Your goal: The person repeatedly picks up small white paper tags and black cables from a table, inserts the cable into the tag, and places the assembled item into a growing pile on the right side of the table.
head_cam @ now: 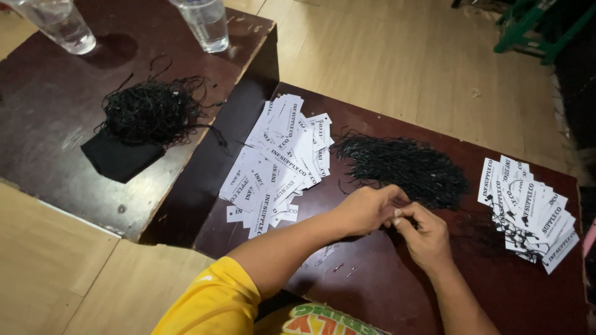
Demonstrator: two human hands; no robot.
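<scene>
A loose pile of white paper tags [279, 161] lies left on the table [372, 291]. Both grips, left hand [366, 209] and right hand [425, 236], pinch one thin black string (limp, light, likely best held near its end) beside the string heap [403, 167].

One head-worn camera looks steeply down, close over the dark table [385, 291] and wooden floor [385, 56]

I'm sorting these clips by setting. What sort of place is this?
Probably an informal hand-assembly spot, maybe a home workshop: low dark wooden tables on a wood-look floor, piles of white paper tags, heaps of black strings, and both hands working at them.
</scene>
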